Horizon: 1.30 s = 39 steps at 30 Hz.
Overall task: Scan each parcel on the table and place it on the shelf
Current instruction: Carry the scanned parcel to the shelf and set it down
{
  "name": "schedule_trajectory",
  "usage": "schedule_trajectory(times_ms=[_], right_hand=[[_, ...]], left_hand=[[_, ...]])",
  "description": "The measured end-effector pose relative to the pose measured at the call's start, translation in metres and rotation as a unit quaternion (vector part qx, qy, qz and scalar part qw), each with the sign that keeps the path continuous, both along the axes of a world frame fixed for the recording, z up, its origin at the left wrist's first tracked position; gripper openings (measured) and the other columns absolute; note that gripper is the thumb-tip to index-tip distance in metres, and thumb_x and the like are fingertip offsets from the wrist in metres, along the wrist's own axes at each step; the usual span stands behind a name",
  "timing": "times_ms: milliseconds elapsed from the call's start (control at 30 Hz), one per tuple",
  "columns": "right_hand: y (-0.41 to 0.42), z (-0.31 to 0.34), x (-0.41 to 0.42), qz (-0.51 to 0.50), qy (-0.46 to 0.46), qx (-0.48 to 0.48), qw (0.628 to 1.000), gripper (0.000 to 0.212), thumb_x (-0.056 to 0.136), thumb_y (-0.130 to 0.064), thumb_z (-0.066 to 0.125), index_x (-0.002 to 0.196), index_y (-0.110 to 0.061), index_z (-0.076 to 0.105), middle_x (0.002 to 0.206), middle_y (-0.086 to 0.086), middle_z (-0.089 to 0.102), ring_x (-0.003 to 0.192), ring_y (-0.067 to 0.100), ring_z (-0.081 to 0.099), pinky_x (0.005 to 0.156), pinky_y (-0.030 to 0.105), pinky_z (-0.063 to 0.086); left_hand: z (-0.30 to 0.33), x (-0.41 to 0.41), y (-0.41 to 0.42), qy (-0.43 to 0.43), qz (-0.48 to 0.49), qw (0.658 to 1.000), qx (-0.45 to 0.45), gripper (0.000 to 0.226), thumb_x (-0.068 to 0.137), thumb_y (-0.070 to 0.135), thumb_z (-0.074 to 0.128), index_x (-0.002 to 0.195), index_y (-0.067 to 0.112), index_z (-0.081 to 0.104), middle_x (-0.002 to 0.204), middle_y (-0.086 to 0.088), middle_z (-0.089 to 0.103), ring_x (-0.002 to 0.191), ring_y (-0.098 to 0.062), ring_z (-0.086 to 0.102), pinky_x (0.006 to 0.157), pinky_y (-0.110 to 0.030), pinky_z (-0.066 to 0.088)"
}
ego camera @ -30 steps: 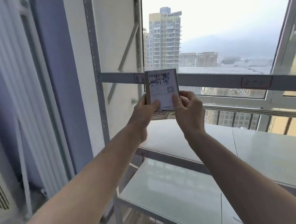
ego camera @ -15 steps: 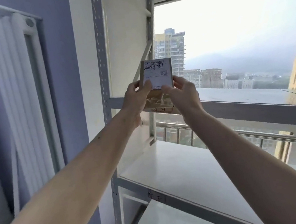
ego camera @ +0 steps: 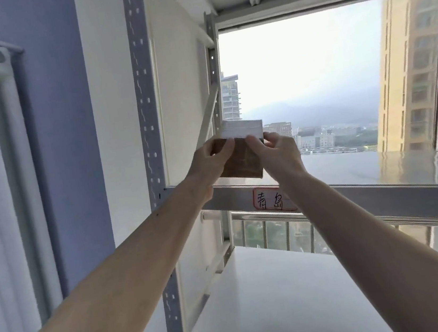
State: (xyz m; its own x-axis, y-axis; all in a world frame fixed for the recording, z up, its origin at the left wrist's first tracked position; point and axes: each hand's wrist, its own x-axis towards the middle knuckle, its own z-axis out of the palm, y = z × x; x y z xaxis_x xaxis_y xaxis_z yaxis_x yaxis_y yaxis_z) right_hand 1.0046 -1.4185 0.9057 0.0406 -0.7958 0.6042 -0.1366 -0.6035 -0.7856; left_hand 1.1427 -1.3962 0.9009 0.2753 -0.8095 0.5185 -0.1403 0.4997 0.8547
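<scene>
Both hands hold the parcel up at the left end of the shelf: my left hand pinches its left side, my right hand its right, thumbs on the near brown face. Its bottom edge sits just over the shelf's front lip, above a red-bordered handwritten label.
</scene>
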Motion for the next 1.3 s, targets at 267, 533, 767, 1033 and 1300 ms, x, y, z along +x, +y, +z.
schedule_trajectory(times_ms=[267,533,767,1033,1300], right_hand=[[-0.029,-0.004,0.012,-0.06,0.051,-0.003,0.997,0.045,0.09,-0.045,0.067,0.111,-0.005,0.071,0.087,0.003,0.063,0.092,0.021,0.061,0.082,0.033,0.047],[-0.052,-0.009,0.013,-0.073,0.091,-0.002,0.993,0.042,0.083,-0.043,0.075,0.108,-0.009,0.074,0.101,0.009,0.072,0.097,0.023,0.067,0.086,0.036,0.053],[-0.058,-0.008,0.008,-0.058,0.132,-0.004,0.989,0.038,0.078,-0.034,0.08,0.105,-0.008,0.074,0.101,0.006,0.071,0.096,0.021,0.066,0.077,0.031,0.052],[-0.062,-0.009,0.006,-0.064,0.17,-0.011,0.983,0.034,0.074,-0.03,0.084,0.097,-0.006,0.075,0.099,0.01,0.074,0.094,0.022,0.067,0.067,0.023,0.048],[-0.075,-0.003,0.013,-0.068,0.193,0.002,0.979,0.03,0.073,-0.028,0.083,0.087,-0.003,0.073,0.088,0.012,0.071,0.075,0.021,0.061,0.058,0.027,0.045]], left_hand=[[-0.009,0.028,-0.04,-0.072,0.046,0.996,-0.015,0.02,0.094,0.035,0.065,0.106,0.02,0.066,0.101,0.001,0.069,0.094,-0.017,0.064,0.081,-0.025,0.052],[-0.014,0.035,-0.053,-0.116,0.047,0.992,0.001,0.032,0.095,0.028,0.065,0.122,0.011,0.063,0.102,0.0,0.067,0.085,-0.009,0.062,0.063,-0.007,0.049],[-0.008,0.041,-0.06,-0.121,0.007,0.992,0.03,0.03,0.092,0.016,0.069,0.119,0.003,0.064,0.091,0.003,0.066,0.077,-0.001,0.061,0.06,-0.005,0.049],[-0.005,0.047,-0.065,-0.16,0.004,0.986,0.041,0.027,0.087,0.009,0.073,0.113,0.007,0.065,0.086,0.007,0.065,0.077,-0.003,0.061,0.063,-0.004,0.048],[0.0,0.049,-0.08,-0.193,0.031,0.979,0.061,0.04,0.085,0.015,0.076,0.121,0.005,0.063,0.103,-0.006,0.067,0.102,-0.024,0.064,0.096,-0.035,0.052]])
